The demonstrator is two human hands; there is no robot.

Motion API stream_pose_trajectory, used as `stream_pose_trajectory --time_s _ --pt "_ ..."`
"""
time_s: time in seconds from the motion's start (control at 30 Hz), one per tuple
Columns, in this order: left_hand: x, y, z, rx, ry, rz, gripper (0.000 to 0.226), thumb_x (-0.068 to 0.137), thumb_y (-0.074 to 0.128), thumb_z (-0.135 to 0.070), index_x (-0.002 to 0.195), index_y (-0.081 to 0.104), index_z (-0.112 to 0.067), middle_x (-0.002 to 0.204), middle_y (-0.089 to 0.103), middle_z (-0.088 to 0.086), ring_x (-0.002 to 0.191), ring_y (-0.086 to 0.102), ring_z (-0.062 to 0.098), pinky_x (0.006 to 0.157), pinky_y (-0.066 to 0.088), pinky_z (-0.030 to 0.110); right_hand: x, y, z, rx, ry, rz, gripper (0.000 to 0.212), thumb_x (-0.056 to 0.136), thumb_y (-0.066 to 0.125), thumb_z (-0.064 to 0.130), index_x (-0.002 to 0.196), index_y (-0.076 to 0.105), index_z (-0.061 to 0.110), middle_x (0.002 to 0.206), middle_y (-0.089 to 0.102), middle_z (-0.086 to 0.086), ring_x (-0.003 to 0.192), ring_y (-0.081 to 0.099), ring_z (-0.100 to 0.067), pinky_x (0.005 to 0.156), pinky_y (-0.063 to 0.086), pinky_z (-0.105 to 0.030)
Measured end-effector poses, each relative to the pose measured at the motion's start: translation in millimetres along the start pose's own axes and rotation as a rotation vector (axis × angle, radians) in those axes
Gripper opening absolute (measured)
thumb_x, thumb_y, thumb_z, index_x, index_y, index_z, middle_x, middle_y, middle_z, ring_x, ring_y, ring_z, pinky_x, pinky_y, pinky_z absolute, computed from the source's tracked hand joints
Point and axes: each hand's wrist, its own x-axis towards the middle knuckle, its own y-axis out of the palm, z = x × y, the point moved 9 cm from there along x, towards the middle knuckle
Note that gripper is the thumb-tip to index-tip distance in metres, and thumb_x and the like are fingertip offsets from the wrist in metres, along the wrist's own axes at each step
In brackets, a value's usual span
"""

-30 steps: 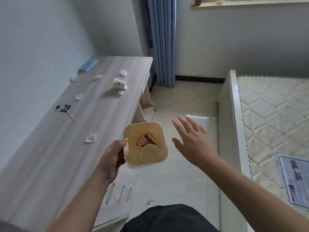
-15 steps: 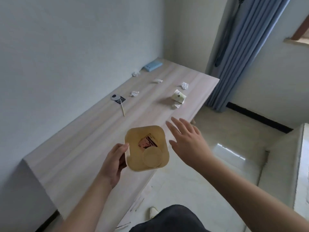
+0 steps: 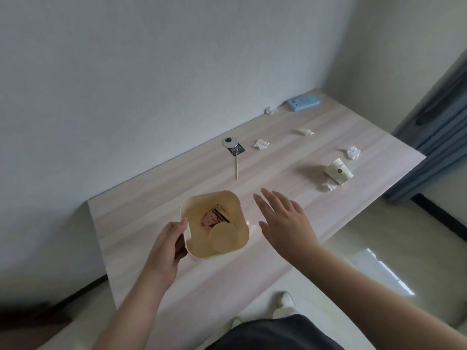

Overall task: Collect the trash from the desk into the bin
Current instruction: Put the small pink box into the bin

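Cream bin (image 3: 214,223) held low over the near worktop (image 3: 141,218), ready to catch trash.
Left hand (image 3: 164,246) grips its rim; right hand (image 3: 285,221) hovers beside it, fingers spread, empty. Beyond lie a stick (image 3: 237,165), paper wads (image 3: 261,144) and a crushed cup (image 3: 338,171), nothing blocking the reach.

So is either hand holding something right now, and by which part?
The left hand grips the bin by its near rim and side wall. The right hand is open above the desk, holding nothing.
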Motion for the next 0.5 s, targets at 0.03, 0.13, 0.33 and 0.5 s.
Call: stream_pose_trajectory --time_s 0.03,0.13,0.33,0.5 --pt "1.0 -5.1 3.9 -0.004 -0.011 -0.031 0.054 0.064 0.075 -0.057 0.086 0.055 -0.012 0.083 0.051 0.013 0.074 0.054 0.025 0.068 0.043 0.039 7.3 6.0 -2.1 0.009 -0.023 0.011 0.063 0.090 0.059 0.031 0.146 0.033 0.019 0.153 0.035 -0.004 0.137 0.036 -0.027 0.106 0.036 -0.040" --pt "0.2 -14.5 14.6 -0.046 -0.026 -0.125 0.052 0.061 0.076 -0.056 0.084 0.056 -0.014 0.081 0.053 0.012 0.069 0.059 0.022 0.066 0.045 0.037 28.8 28.9 -4.7 0.045 -0.104 0.066 0.059 0.094 0.052 0.028 0.147 0.029 0.018 0.155 0.030 -0.005 0.139 0.031 -0.026 0.107 0.033 -0.041" --pt "-9.2 -10.2 32.0 -0.197 -0.008 -0.298 0.040 0.077 0.070 -0.044 0.096 0.058 -0.011 0.090 0.061 0.012 0.079 0.062 0.023 0.075 0.046 0.042 61.1 85.0 7.5 0.046 -0.361 0.238 0.056 0.095 0.047 0.021 0.147 0.027 0.016 0.154 0.029 -0.008 0.136 0.033 -0.028 0.104 0.035 -0.041" --pt "-17.8 -7.1 45.0 -0.237 -0.006 -0.409 0.020 0.090 0.062 -0.034 0.091 0.056 -0.015 0.078 0.068 0.003 0.070 0.067 0.014 0.071 0.049 0.038 75.7 137.8 5.9 -0.003 -0.432 0.380 0.045 0.095 0.046 0.025 0.139 0.036 0.019 0.140 0.045 -0.005 0.117 0.050 -0.029 0.093 0.039 -0.039"
